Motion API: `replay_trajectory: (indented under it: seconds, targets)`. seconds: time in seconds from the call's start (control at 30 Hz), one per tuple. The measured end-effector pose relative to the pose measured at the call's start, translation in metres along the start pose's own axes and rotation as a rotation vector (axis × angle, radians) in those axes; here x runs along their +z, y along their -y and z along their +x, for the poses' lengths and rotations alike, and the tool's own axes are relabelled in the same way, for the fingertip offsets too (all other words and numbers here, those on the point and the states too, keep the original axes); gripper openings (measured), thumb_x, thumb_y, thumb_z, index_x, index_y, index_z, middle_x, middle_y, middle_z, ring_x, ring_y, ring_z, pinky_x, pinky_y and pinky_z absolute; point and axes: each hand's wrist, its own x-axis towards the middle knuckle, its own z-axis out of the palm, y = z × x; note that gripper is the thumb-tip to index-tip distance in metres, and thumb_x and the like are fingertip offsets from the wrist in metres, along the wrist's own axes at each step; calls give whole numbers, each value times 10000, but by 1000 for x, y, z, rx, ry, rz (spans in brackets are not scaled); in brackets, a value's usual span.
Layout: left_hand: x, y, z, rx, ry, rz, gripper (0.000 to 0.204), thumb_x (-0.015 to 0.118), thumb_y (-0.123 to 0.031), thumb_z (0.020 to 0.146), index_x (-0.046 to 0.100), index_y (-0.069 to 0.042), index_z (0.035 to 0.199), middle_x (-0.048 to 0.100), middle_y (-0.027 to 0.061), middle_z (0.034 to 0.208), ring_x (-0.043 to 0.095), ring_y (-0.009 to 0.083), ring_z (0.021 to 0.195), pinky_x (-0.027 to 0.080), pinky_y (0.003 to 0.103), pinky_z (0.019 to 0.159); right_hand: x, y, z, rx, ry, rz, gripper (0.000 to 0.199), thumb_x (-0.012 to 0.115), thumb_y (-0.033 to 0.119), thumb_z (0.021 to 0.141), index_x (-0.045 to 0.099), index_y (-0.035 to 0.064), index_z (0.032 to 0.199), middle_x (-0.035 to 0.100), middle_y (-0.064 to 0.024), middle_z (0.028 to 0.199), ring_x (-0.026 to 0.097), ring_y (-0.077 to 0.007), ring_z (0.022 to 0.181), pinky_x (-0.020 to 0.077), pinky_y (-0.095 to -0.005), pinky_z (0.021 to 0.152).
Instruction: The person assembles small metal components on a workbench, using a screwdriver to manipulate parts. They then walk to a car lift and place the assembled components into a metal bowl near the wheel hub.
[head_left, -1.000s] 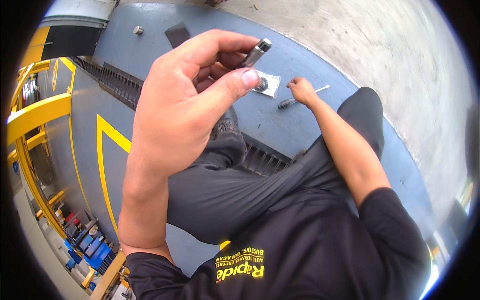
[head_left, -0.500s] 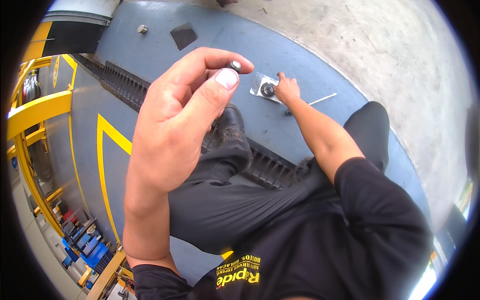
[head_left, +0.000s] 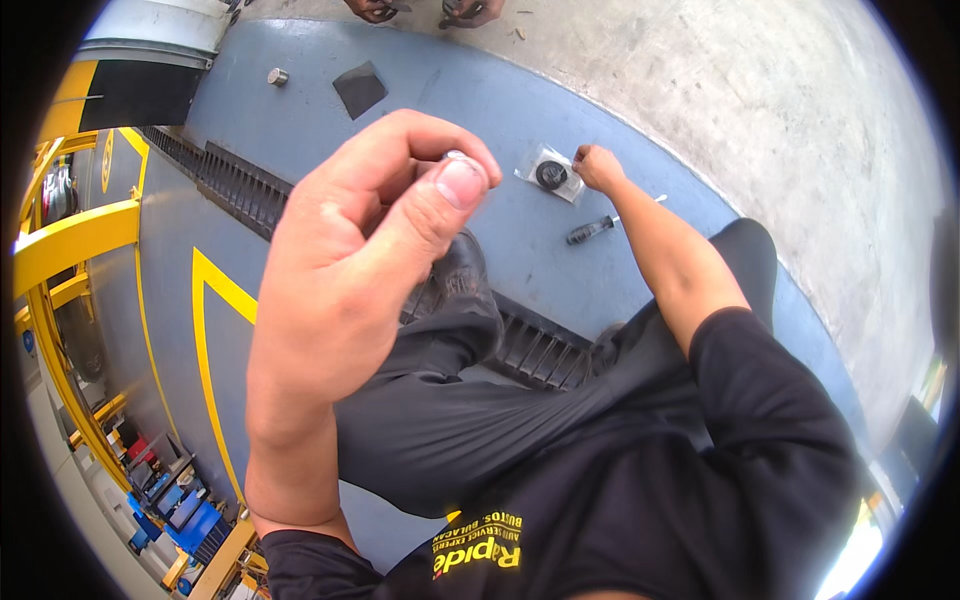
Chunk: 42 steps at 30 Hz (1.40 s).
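Note:
My left hand (head_left: 370, 240) is raised in the middle, thumb and forefinger pinched on a small dark cylindrical piece (head_left: 455, 156). Only its pale tip shows between them. Farther off, my right hand (head_left: 598, 168) reaches down at the right edge of a clear plastic bag (head_left: 570, 188) on the blue floor. Its fingers are closed together, and what they grip, if anything, is too small to make out. A black ring-shaped part (head_left: 551, 175) lies at the bag. Under my right forearm is a screwdriver (head_left: 590, 231) with a dark handle, its shaft partly covered.
A black floor grate (head_left: 535, 350) runs past my boot (head_left: 460, 275). A metal cylinder (head_left: 277, 76) and a dark square patch (head_left: 360, 90) are on the far floor. Another person's hands (head_left: 470, 12) show at the top edge. Yellow frames (head_left: 80, 240) stand left.
My right hand has moved rightward and away, and the bag with the black ring has shifted too. The screwdriver handle is uncovered. My left fingers now hide more of the small piece. Another person's hands show more.

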Motion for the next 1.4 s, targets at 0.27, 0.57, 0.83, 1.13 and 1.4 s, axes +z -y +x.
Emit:
replay_trajectory:
  seconds: [0.27,0.57,0.83,1.13,1.4]
  targets:
    - [-48,7,41,-39,13,219,277,640,-322,987,634,-46,1011,477,-47,751,407,25,655,342,199,567,-13,-19,-3,-72,72,47,301,669,288,903,743,96,1122,730,-199,1076,684,-375,1042,536,-461,899]
    - [17,345,99,-471,-218,-265,514,732,-417,913,627,-70,1277,698,50,1045,486,58,643,397,230,557,-34,94,-60,-117,214,486,399,669,321,939,712,8,1181,730,-179,1065,674,-285,997,501,-393,927]
    - [44,367,89,-68,-515,232,454,764,-274,913,590,-22,1248,639,120,1210,601,201,1130,485,370,954,-3,148,-90,-101,168,514,288,685,266,942,743,18,1077,735,-132,931,662,-238,863,512,-381,809]
    - [22,370,104,-54,-26,-333,299,765,-190,915,663,-8,1129,682,67,986,651,132,883,527,281,797,-18,175,-113,-231,87,492,217,673,234,980,702,21,1003,518,22,667,431,-72,617,373,-293,563]
    - [31,377,103,-72,-123,-255,228,733,-150,839,671,11,988,710,96,894,662,169,840,528,324,756,-8,161,-111,-256,61,514,179,642,190,959,663,13,966,597,7,768,466,-66,685,419,-284,634]
